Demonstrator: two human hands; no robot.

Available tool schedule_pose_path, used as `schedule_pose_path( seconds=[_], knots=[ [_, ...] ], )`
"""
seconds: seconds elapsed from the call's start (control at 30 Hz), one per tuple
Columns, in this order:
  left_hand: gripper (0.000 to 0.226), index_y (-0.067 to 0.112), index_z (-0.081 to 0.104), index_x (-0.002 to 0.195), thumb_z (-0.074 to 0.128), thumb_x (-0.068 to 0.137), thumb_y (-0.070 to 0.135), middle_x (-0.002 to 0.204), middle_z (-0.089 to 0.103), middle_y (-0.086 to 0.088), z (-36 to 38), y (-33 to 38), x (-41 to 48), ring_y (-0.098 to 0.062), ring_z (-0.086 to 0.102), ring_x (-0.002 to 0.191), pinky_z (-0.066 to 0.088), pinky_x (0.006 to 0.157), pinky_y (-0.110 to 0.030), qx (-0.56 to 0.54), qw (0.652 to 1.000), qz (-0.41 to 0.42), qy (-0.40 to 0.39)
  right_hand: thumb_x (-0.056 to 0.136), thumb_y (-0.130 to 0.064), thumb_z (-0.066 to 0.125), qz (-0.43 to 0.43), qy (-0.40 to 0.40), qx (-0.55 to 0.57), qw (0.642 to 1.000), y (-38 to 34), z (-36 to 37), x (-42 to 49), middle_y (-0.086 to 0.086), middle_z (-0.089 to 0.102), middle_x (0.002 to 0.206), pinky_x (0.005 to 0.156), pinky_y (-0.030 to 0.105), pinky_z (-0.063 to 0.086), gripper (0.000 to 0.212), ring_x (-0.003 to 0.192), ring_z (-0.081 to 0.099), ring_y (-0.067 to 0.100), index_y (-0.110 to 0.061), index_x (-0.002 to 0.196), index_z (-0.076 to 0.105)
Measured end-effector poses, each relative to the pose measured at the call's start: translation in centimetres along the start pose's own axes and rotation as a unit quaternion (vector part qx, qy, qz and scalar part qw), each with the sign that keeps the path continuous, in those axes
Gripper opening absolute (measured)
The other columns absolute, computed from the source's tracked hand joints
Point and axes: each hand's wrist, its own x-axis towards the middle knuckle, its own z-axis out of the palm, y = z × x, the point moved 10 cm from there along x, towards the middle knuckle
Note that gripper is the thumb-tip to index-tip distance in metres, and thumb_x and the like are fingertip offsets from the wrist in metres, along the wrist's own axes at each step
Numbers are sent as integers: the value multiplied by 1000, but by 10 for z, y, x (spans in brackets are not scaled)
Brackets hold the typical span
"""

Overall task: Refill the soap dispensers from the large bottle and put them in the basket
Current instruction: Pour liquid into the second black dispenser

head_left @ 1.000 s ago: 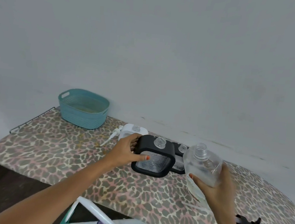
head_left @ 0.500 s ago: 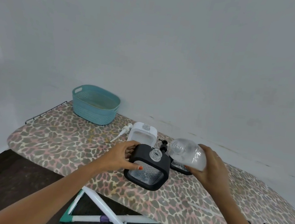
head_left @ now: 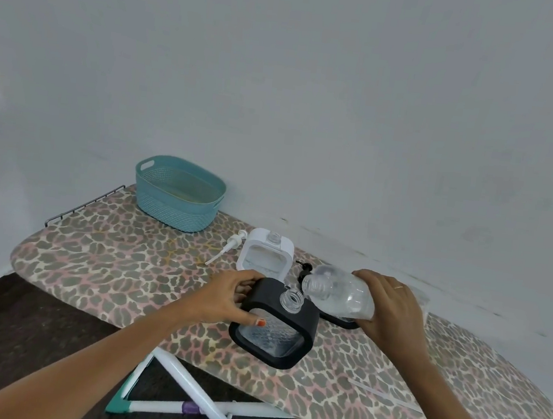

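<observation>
A: The left hand (head_left: 223,298) is gripping the black dispenser (head_left: 274,326) by its side, thumb on the front face, fingers curled round the back, holding it upright on the leopard-print surface (head_left: 108,255).

B: And its neck is sitting uncapped, wide open at the top?

A: Yes. The right hand (head_left: 391,312) is wrapping round the large clear bottle (head_left: 338,294), tipping it nearly flat, its open mouth hovering just above and to the right of the black dispenser's neck, not touching it.

B: Is liquid running out?

A: I cannot tell; some clear liquid is lying inside the bottle's lower side.

B: What else is sitting around the black dispenser?

A: Just behind it, a white dispenser (head_left: 266,254) is standing, also uncapped, with a white pump (head_left: 226,246) lying to its left. Another black dispenser (head_left: 340,320) is peeking out from under the bottle, mostly hidden.

B: And the basket?

A: The teal basket (head_left: 178,194) is resting well behind and to the left of the black dispenser, at the surface's far end by the wall (head_left: 316,93).
</observation>
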Motion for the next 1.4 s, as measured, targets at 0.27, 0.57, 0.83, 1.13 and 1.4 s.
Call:
schedule_pose_path(
  seconds=[0.27,0.57,0.83,1.13,1.4],
  knots=[
    [57,25,55,111,81,65,5,115,62,4,3,-1,4,-8,60,108,49,92,-21,-9,1000,2,-3,43,-20,92,-20,18,-45,999,1,-4,3,9,72,89,64,36,52,58,72,69,29,-3,92,67],
    [58,25,55,112,81,65,6,117,62,4,5,-3,5,-7,60,108,48,89,-17,-11,1000,-2,-5,42,-17,92,-31,15,-45,998,7,0,3,9,72,91,66,37,53,65,75,69,29,-8,99,60],
    [57,30,55,109,81,65,5,113,62,9,6,-5,8,-3,60,105,48,86,-15,-7,1000,-4,-1,43,-16,92,-40,9,-47,998,9,2,1,7,71,93,66,36,53,70,76,69,28,-12,102,55],
    [57,35,54,106,82,64,7,111,61,13,6,-6,9,2,59,104,47,83,-11,-3,1000,-2,6,41,-16,93,-45,5,-65,997,10,3,1,7,72,93,67,36,52,62,75,69,28,-7,95,64],
    [56,35,55,107,82,64,10,113,61,13,8,-9,11,-2,59,106,48,88,-16,-7,1000,-4,1,40,-14,93,-47,1,-72,996,11,4,0,7,72,93,67,36,53,62,75,69,28,-7,95,66]
  ],
)
